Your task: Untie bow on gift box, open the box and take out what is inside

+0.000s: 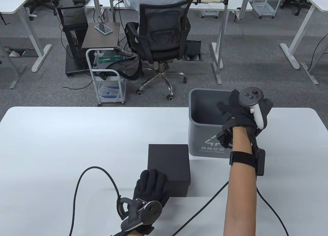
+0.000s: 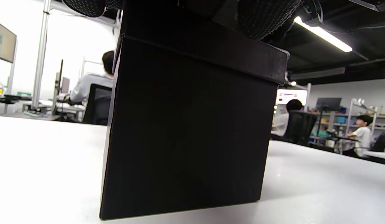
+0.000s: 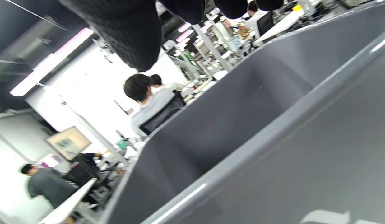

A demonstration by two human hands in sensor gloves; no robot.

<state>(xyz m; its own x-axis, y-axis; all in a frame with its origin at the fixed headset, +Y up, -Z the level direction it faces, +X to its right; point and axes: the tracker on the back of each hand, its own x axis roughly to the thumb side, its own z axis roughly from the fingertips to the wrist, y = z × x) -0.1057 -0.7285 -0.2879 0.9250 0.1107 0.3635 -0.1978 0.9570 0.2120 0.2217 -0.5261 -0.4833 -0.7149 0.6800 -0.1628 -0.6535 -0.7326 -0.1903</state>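
A black gift box (image 1: 169, 161) stands near the table's front middle with its lid on; I see no ribbon or bow on it. My left hand (image 1: 151, 182) rests flat on the lid's near left corner. The left wrist view shows the box's side wall (image 2: 186, 130) close up, with gloved fingertips (image 2: 264, 18) lying over the lid's edge. My right hand (image 1: 232, 105) hovers over the mouth of a grey waste bin (image 1: 202, 136), fingers spread and holding nothing that I can see. The right wrist view looks into the bin (image 3: 242, 124), with fingertips (image 3: 124, 34) above it.
The bin stands on the table just right of and behind the box. Black glove cables (image 1: 77, 187) loop over the table's front part. Beyond the far edge stand an office chair (image 1: 159, 41) with a seated person and a small white cart (image 1: 107, 84).
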